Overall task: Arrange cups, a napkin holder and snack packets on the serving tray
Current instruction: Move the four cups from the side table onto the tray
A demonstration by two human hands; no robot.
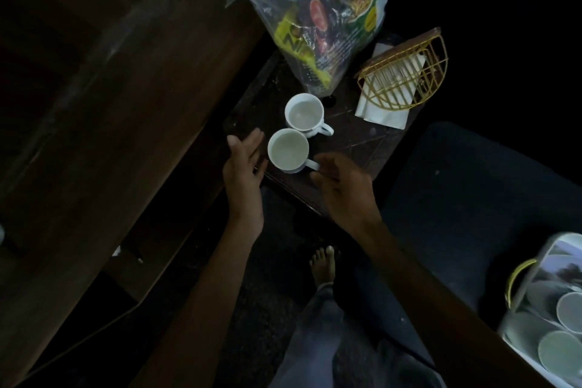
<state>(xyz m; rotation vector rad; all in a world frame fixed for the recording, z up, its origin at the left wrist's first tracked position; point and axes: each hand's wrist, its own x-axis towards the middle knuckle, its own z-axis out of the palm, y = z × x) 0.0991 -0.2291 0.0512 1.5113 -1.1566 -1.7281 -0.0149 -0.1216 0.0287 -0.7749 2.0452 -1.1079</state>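
Two white cups stand on a small dark table (pixel 356 148): the near cup (pixel 288 149) and the far cup (pixel 304 111), almost touching. My left hand (pixel 244 164) hovers just left of the near cup, fingers straight, holding nothing. My right hand (pixel 341 186) sits just right of that cup's handle with loosely curled fingers, empty. A clear plastic bag of snack packets (pixel 318 16) stands behind the cups. A gold wire napkin holder (pixel 406 75) with white napkins lies tilted at the table's right. The serving tray (pixel 535 280) with a gold handle is at the lower right.
A dark wooden piece of furniture (pixel 119 123) runs along the left. A dark cushioned seat (pixel 466 192) lies right of the table. Several round pale saucers (pixel 560 353) lie on the tray. My bare foot (pixel 322 264) and trouser leg are below the table.
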